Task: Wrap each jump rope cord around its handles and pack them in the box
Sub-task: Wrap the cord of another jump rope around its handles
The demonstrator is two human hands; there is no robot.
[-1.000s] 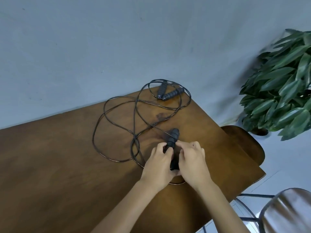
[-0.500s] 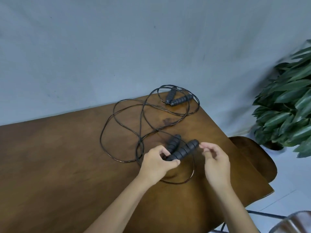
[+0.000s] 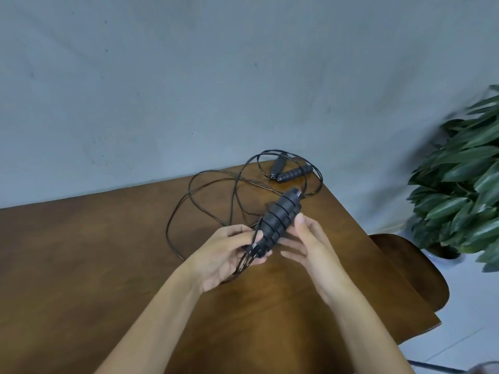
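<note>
Hands (image 3: pixel 229 252), two, hold two handles (image 3: pixel 280 220); two more handles (image 3: pixel 290 172) lie beyond.

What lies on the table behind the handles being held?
Behind the held handles, a second pair of handles lies on the table among loose cord. Both hands cover the table beneath them.

Your left hand (image 3: pixel 224 252) grips the near end of two black ribbed foam jump-rope handles (image 3: pixel 280 220) held side by side above the brown wooden table (image 3: pixel 94 252); your right hand (image 3: pixel 310 247) touches their side with fingers spread. Thin black cord (image 3: pixel 205 190) loops loose across the tabletop. A second pair of black handles (image 3: pixel 290 171) lies at the far corner, near a green leafy potted plant (image 3: pixel 464 190).
</note>
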